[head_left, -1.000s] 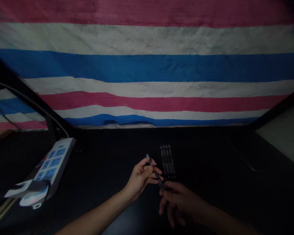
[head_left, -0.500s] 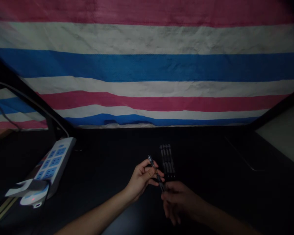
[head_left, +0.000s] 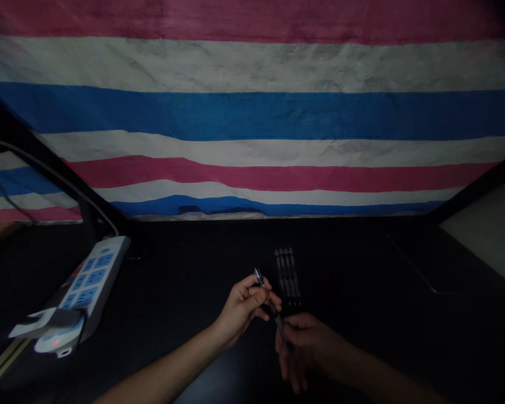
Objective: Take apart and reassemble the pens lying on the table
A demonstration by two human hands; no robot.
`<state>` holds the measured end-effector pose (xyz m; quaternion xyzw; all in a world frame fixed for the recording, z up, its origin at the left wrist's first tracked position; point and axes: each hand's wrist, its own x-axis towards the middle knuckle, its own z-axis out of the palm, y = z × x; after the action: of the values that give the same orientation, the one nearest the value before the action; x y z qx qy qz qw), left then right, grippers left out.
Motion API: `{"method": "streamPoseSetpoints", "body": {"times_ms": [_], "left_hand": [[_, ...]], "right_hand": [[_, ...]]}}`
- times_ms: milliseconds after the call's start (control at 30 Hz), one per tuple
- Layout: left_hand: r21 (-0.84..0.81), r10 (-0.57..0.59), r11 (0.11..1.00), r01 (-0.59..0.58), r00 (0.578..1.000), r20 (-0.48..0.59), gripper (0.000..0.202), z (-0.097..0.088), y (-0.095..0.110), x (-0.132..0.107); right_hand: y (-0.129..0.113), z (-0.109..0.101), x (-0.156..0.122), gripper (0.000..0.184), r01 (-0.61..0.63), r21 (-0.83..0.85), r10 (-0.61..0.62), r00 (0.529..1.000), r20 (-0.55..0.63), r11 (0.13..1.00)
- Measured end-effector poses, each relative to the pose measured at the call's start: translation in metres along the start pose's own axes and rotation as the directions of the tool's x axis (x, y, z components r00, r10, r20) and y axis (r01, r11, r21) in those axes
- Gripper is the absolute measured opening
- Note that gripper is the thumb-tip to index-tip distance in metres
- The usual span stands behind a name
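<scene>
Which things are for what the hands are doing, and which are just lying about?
Part of it:
Slim, dark, pen-like stick with a shiny silvery end, held by the left hand and right hand
Probably the row of slim, dark sticks on the table

Just there, it seems:
Long white power strip with blue sockets
Red, white and blue striped sheet

1. The thumb and fingers of the left hand point(head_left: 246, 306) cover part of the pen point(head_left: 272, 306) near its middle.
2. The right hand point(head_left: 307, 339) is dim and blurred; its fingers partly hide the pen's lower end.
3. The row of dark pens point(head_left: 288, 275) lies in shadow, details too small to tell.
4. An adapter point(head_left: 46, 325) hides part of the power strip point(head_left: 109, 252).
5. The top edge cuts off the striped cloth point(head_left: 252, 115).
</scene>
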<state>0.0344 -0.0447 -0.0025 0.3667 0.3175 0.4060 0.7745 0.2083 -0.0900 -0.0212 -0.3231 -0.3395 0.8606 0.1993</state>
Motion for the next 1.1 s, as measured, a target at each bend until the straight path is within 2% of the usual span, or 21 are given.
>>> {"method": "streamPoseSetpoints", "body": {"times_ms": [67,200,267,367,467,567,633,667,700,767,833,900,933,1100], "left_hand": [[0.016,0.008,1.000,-0.008,1.000,-0.020,0.031,0.000,0.000,0.000],[0.063,0.050,0.997,-0.048,0.998,-0.046,0.028,-0.002,-0.002,0.001],[0.040,0.041,0.998,-0.040,0.999,-0.029,0.027,-0.003,-0.003,0.001],[-0.028,-0.003,1.000,0.003,1.000,0.008,0.026,-0.004,-0.003,0.001],[-0.027,0.003,1.000,-0.003,1.000,0.003,0.025,-0.004,-0.002,0.001],[0.065,0.096,0.994,-0.093,0.995,-0.042,0.020,-0.005,-0.003,0.002],[0.106,0.156,0.983,-0.151,0.987,-0.033,0.017,-0.006,-0.003,0.003],[0.111,0.172,0.979,-0.169,0.985,-0.014,0.016,-0.007,-0.003,0.003],[0.109,0.179,0.978,-0.178,0.984,0.009,0.016,-0.007,-0.003,0.003],[0.088,0.167,0.981,-0.172,0.984,0.058,0.018,-0.007,-0.003,0.003],[0.045,0.135,0.989,-0.140,0.986,0.092,0.019,-0.008,-0.004,0.003],[-0.006,0.105,0.995,-0.104,0.988,0.110,0.020,-0.007,-0.004,0.003],[-0.026,0.095,0.995,-0.093,0.989,0.111,0.020,-0.007,-0.005,0.003],[-0.090,0.087,0.993,-0.076,0.989,0.116,0.020,-0.005,-0.006,0.003]], "right_hand": [[0.000,0.001,0.000,0.049,0.032,0.006,-0.032,0.999,-0.026,0.999],[0.000,0.000,0.001,0.039,0.098,-0.123,-0.117,0.981,-0.153,0.988],[0.000,-0.002,0.001,0.040,0.081,-0.130,-0.098,0.986,-0.134,0.988],[-0.001,-0.003,0.000,0.046,0.033,-0.057,-0.034,0.999,-0.027,0.998],[-0.004,0.000,-0.003,0.045,0.051,-0.057,-0.052,0.999,-0.002,0.997],[-0.005,0.005,-0.005,0.032,0.116,-0.292,-0.172,0.970,-0.174,0.949],[-0.004,0.007,-0.006,0.027,0.134,-0.528,-0.325,0.901,-0.288,0.839],[-0.003,0.007,-0.006,0.031,0.134,-0.599,-0.383,0.870,-0.310,0.790],[-0.002,0.006,-0.006,0.034,0.136,-0.619,-0.400,0.863,-0.309,0.773],[-0.002,0.004,-0.005,0.037,0.147,-0.510,-0.301,0.925,-0.234,0.848],[-0.004,0.000,-0.004,0.043,0.106,-0.292,-0.132,0.989,-0.072,0.951],[-0.006,-0.003,-0.003,0.046,0.061,-0.147,-0.052,0.996,0.066,0.987],[-0.006,-0.004,-0.002,0.046,0.056,-0.111,-0.046,0.995,0.093,0.992],[-0.004,-0.009,0.001,0.045,0.040,-0.044,-0.034,0.992,0.125,0.998]]}}
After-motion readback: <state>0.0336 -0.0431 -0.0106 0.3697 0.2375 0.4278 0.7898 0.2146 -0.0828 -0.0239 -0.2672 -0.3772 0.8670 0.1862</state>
